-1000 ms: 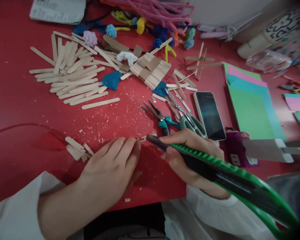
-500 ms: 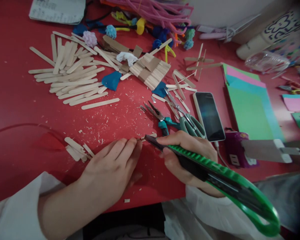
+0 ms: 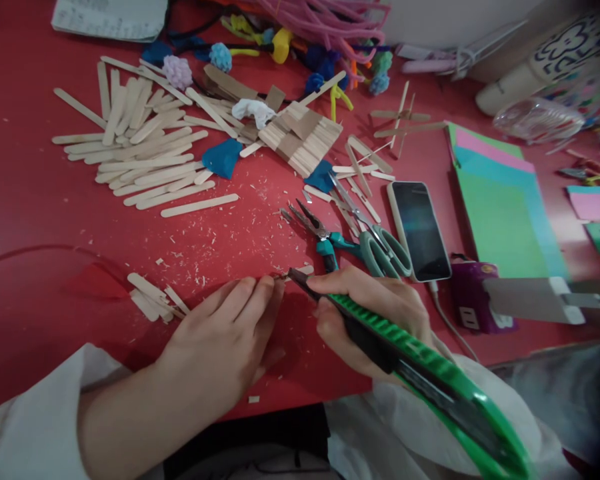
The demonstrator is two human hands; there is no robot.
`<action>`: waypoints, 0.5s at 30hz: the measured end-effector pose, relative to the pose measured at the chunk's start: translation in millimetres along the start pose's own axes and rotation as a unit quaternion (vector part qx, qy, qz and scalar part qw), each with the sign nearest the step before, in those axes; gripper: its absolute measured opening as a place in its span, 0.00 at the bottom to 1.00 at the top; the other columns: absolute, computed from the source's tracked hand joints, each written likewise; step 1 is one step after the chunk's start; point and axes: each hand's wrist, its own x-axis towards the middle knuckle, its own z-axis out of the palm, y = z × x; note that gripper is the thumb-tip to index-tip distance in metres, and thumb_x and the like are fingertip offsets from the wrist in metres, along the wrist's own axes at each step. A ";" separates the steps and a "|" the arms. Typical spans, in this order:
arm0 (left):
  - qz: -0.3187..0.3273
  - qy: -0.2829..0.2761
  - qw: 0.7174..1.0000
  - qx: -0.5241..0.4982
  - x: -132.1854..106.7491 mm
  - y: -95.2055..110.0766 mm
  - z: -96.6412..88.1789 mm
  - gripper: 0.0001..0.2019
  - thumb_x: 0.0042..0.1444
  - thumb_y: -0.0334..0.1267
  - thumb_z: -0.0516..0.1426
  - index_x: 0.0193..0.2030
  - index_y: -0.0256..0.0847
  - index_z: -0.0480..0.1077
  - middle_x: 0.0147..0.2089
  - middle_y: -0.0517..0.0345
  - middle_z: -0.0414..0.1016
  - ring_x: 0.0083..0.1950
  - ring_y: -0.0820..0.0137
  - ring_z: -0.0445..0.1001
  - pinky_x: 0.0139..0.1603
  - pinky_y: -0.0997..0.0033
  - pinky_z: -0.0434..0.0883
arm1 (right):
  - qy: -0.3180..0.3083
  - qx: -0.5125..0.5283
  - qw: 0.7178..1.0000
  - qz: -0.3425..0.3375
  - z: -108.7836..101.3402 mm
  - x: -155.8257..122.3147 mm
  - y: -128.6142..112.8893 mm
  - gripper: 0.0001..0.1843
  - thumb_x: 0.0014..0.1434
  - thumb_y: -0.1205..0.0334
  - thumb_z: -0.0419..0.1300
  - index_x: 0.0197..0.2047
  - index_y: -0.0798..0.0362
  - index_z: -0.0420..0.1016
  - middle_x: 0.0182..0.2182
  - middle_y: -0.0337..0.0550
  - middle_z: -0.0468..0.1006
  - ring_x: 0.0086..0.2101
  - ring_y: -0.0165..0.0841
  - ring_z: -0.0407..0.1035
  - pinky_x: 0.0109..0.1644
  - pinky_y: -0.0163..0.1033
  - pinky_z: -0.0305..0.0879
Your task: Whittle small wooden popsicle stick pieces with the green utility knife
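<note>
My right hand [image 3: 375, 317] is closed around a green utility knife [image 3: 410, 367]. The blade tip meets a thin wooden craft stick [image 3: 306, 270] lying on the red table. My left hand [image 3: 225, 333] presses that stick down, fingers together, and hides most of its length. Just beyond the blade lie pliers with teal handles [image 3: 325, 243] and scissors with grey-green handles [image 3: 385, 253]. A few short cut stick pieces [image 3: 153, 300] rest to the left of my left hand. Wood crumbs are scattered over the table in front of my fingers.
Many loose craft sticks [image 3: 145, 147] lie at the back left, beside a taped stick panel [image 3: 300, 137]. Pink pipe cleaners [image 3: 325, 27] are heaped at the back. To the right are a phone [image 3: 420, 230], coloured paper [image 3: 500, 200] and a purple box [image 3: 475, 293].
My right hand has shifted slightly left, and the knife's handle end has swung down and toward me. The left hand keeps its place on the stick.
</note>
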 end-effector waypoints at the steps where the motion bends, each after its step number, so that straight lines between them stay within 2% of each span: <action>1: -0.001 0.000 1.000 -0.001 0.5 0.1 -0.1 0.20 0.58 0.41 0.51 0.52 0.31 0.70 0.49 0.48 0.74 0.48 0.62 0.68 0.45 0.65 0.65 | -0.006 -0.003 1.000 0.002 0.1 -0.1 -0.7 0.08 0.53 0.71 0.51 0.35 0.48 0.63 0.18 0.34 0.70 0.14 0.26 0.60 0.20 0.32 0.62; 7: -0.010 0.009 1.000 -0.004 3.2 1.3 -0.7 0.21 0.51 0.43 0.57 0.49 0.31 0.72 0.47 0.49 0.75 0.45 0.62 0.69 0.42 0.66 0.66 | -0.033 -0.002 0.999 0.016 -0.6 1.4 -7.7 0.05 0.53 0.69 0.53 0.30 0.49 0.63 0.14 0.31 0.64 0.14 0.25 0.56 0.18 0.31 0.57; 9: -0.012 0.011 1.000 -0.001 3.3 1.9 -1.1 0.22 0.49 0.43 0.59 0.49 0.32 0.72 0.47 0.51 0.76 0.44 0.63 0.69 0.41 0.66 0.66 | -0.025 0.014 0.998 0.064 -0.7 2.5 -8.1 0.04 0.53 0.69 0.53 0.30 0.50 0.65 0.16 0.32 0.67 0.14 0.24 0.59 0.18 0.31 0.58; 11: -0.011 0.010 1.000 0.002 3.0 2.5 -1.3 0.23 0.50 0.44 0.59 0.49 0.31 0.72 0.47 0.50 0.76 0.44 0.63 0.69 0.42 0.66 0.66 | -0.008 0.047 0.989 0.143 -0.5 2.9 -5.1 0.04 0.52 0.68 0.53 0.31 0.50 0.67 0.19 0.34 0.72 0.17 0.26 0.65 0.21 0.31 0.61; 13: -0.013 0.002 1.000 0.002 2.3 3.1 -1.3 0.24 0.50 0.45 0.58 0.50 0.29 0.72 0.48 0.48 0.75 0.46 0.62 0.69 0.44 0.66 0.66 | 0.007 0.117 0.968 0.222 0.0 1.8 0.1 0.03 0.54 0.66 0.54 0.33 0.51 0.68 0.21 0.35 0.75 0.19 0.28 0.70 0.23 0.32 0.65; 15: -0.016 -0.008 1.000 0.000 1.5 3.4 -1.1 0.25 0.51 0.46 0.58 0.51 0.28 0.71 0.50 0.47 0.74 0.48 0.62 0.68 0.46 0.66 0.65 | 0.022 0.188 0.945 0.265 0.4 -0.8 5.2 0.03 0.56 0.65 0.54 0.34 0.50 0.68 0.20 0.34 0.75 0.19 0.29 0.71 0.23 0.32 0.66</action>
